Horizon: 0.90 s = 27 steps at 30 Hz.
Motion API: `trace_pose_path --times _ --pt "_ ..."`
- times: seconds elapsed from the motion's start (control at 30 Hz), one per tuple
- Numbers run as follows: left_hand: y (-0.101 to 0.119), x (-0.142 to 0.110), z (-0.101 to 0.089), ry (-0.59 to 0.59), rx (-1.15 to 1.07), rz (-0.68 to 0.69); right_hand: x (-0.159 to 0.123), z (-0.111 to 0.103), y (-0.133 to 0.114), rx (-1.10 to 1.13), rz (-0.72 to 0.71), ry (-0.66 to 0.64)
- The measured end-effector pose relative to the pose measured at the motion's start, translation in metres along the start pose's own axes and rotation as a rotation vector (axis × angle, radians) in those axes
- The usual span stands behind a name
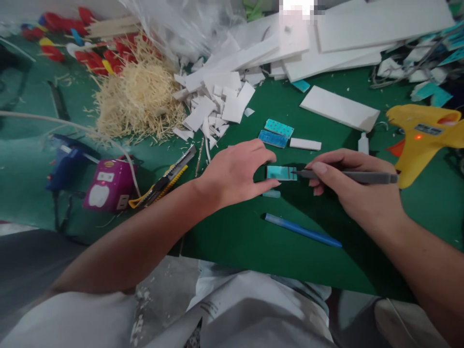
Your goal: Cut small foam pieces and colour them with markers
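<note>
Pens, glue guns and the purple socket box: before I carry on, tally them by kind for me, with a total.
Pens: 2 (grey pen, blue pen)
Glue guns: 2 (yellow gun, blue gun)
Socket box: 1
Total: 5

Surface [232,232]: smooth green covering, faint sheen
Grey pen [369,177]: smooth plastic, matt
Turquoise piece [277,173]: smooth-faced, slight gloss
Straw heap [145,94]: dry woody shreds, matt, rough
Clear bag [188,24] behind the straw heap: thin plastic film, crinkled, glossy
Offcuts [217,99] right of the straw heap: foam-like white board, matt, smooth
Socket block [108,186] in front of the straw heap: purple plastic, glossy
</note>
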<state>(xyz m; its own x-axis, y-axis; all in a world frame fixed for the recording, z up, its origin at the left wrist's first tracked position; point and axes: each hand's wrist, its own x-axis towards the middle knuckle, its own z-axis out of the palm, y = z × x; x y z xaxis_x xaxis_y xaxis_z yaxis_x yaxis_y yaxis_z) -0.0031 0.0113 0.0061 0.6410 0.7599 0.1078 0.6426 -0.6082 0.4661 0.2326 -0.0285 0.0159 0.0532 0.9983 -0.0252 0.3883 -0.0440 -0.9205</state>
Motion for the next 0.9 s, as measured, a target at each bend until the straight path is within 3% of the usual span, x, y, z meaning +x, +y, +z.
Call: trace_pose_path --times 0.27,0.53,0.9 --pt "-0.004 0.000 -0.001 -0.026 0.045 0.036 -0.001 -0.002 -0.004 0.019 0.023 -0.045" --pt "-0.003 0.003 0.002 -0.015 -0.052 -0.003 0.000 0.004 -0.001 0.010 0.032 0.021" --pt "-0.003 0.004 0.002 -0.013 -0.065 -0.005 -0.002 0.004 0.011 -0.042 -0.077 0.020"
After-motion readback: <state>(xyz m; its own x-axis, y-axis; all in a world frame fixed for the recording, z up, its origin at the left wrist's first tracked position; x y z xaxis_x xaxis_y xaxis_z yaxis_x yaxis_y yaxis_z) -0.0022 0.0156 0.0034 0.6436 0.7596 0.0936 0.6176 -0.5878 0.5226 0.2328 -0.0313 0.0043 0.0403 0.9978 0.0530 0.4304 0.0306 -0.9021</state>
